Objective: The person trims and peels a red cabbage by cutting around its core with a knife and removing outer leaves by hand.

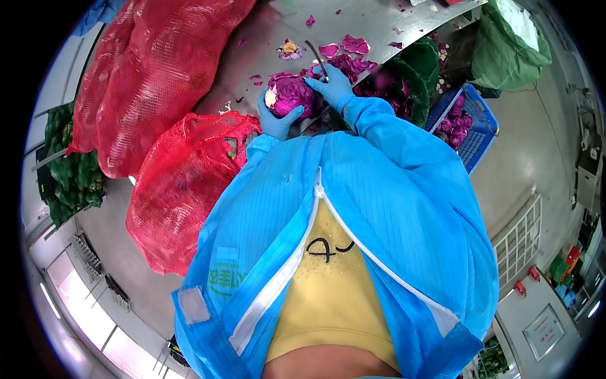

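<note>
Purple cabbage (295,96) sits at 12 o'clock, at the near part of the metal table (265,54); whether it rests there or is lifted is unclear. The left hand (274,120), at its 8 o'clock, cups it with the thumb over the near side; the right hand (333,87), at its 3 o'clock, has its fingers closed on a dark curved tool (312,50). Smooth gloves on a round head could let it roll, and if the tool is sharp, a slip might nick the left hand. Loose leaves (355,45) crowd its 2 o'clock and could get underneath, unsteadying it. As for writing, black lettering resembling an "A" shows on the yellow shirt (328,297); green print (226,278) on the blue jacket (404,183) at 7 o'clock and the framed sign (544,331) at 4 o'clock are illegible. No brand can be read.
</note>
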A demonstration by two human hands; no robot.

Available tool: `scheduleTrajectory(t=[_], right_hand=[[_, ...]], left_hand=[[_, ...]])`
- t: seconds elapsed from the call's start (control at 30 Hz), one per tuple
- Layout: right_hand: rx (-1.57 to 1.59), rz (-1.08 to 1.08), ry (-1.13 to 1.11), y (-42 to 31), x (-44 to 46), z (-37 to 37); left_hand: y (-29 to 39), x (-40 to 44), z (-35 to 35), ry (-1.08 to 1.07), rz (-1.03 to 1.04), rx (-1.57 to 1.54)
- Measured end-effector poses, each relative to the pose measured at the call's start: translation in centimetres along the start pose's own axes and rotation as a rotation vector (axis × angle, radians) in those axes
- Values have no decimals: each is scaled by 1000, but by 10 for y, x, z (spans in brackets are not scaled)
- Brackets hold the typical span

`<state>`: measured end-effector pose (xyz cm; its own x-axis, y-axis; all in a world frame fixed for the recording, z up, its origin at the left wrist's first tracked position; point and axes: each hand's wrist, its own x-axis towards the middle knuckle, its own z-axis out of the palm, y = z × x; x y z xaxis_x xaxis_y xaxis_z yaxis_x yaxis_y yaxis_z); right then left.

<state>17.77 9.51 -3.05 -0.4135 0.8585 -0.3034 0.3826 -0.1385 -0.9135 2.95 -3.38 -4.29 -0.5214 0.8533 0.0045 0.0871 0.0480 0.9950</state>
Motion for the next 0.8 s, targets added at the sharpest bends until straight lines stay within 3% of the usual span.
scheduleTrajectory(t=[0.07,0.2,0.33,0.4,0.47,0.57,0.67,0.7,0.8], right_hand=[[-459,-444,169,-4,-7,-2],[-562,-259,170,-5,6,-7],[-466,-335,105,-10,-10,4],[-177,-171,121,-9,-12,14],[-208,-82,62,-13,-12,12],[5,100,-119,-13,-18,13],[-23,-57,-139,-17,-37,6],[-106,-231,-35,-15,-44,9],[-115,-182,-137,-15,-41,1]], left_hand=[[9,0,-1,-6,-10,24],[2,0,-9,-28,-60,-65],[-2,5,-24,-47,-309,-482],[-4,5,-28,-42,-335,-510],[-2,4,-29,-32,-334,-564],[0,3,-30,-63,-348,-598],[0,2,-28,-38,-352,-626],[0,3,-28,-33,-351,-626],[-2,6,-30,-31,-370,-662]])
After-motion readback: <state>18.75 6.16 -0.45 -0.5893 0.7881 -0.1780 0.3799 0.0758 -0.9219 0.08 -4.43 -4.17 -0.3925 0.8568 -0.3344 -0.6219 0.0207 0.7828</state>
